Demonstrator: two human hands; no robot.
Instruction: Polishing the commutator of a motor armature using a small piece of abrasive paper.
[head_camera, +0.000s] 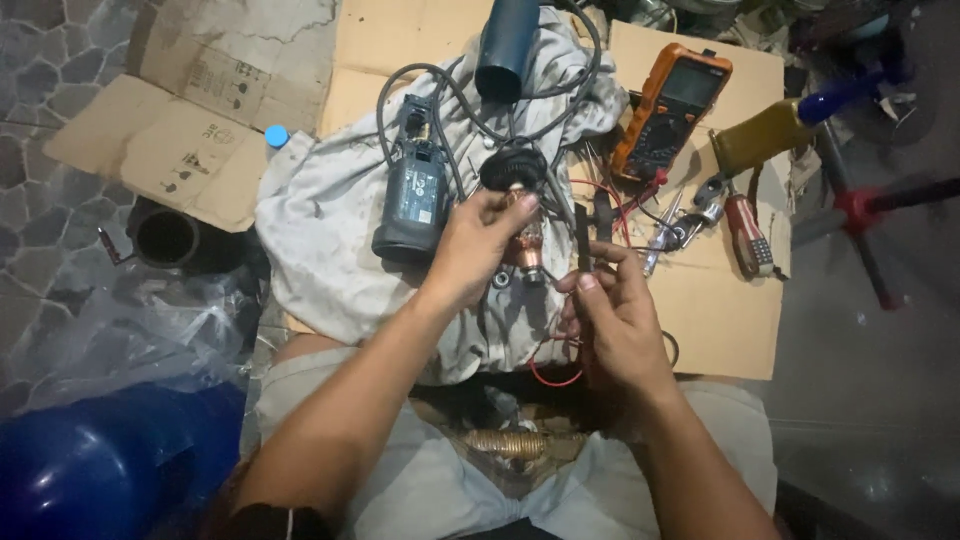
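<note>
Testing seems under way: the left hand (478, 245) pinches the copper-wound motor armature with its black fan (520, 215) upright over the grey rag (320, 230), the right hand (612, 315) grips a thin black probe (583, 235) just beside it, likely needing contact next

matt grey cloth (330, 230), corrugated cardboard (190, 130), copper-wound armature (523, 235)

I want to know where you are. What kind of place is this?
Probably a small repair spot on the floor, for power tools. An orange multimeter, screwdrivers and an opened tool body lie on cardboard and a cloth.
</note>
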